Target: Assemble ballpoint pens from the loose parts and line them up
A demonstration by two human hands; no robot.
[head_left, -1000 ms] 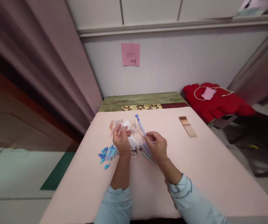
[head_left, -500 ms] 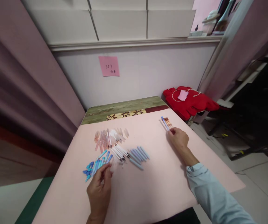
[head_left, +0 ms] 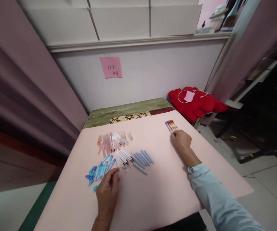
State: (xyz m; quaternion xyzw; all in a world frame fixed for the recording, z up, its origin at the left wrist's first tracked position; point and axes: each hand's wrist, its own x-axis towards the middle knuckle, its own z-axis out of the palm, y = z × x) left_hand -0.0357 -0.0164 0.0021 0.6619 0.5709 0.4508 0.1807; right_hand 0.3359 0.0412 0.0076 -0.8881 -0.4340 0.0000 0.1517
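My right hand (head_left: 182, 140) is closed on the lower end of a blue pen (head_left: 168, 126) at the table's far right. That pen lies alongside a row of brown-capped pens (head_left: 172, 124), whose lower ends my fingers partly hide. My left hand (head_left: 108, 189) is above the near left of the table, fingers pinched together; anything between them is hidden. Just beyond it lie blue pen barrels (head_left: 102, 170) and dark blue caps (head_left: 91, 175). White refills with dark tips (head_left: 122, 157) and pale grey-blue tubes (head_left: 143, 158) lie to their right.
Pinkish clear pen parts (head_left: 107, 142) lie in a loose heap behind the refills. A pink cloth (head_left: 152, 199) covers the table, with a patterned green strip (head_left: 126, 110) at its back. Red fabric (head_left: 193, 104) with a white cord rests beyond the right corner.
My right hand has lowered the blue pen against the left side of the brown-capped row. My left hand has shifted slightly right, uncovering a light blue piece beside it.
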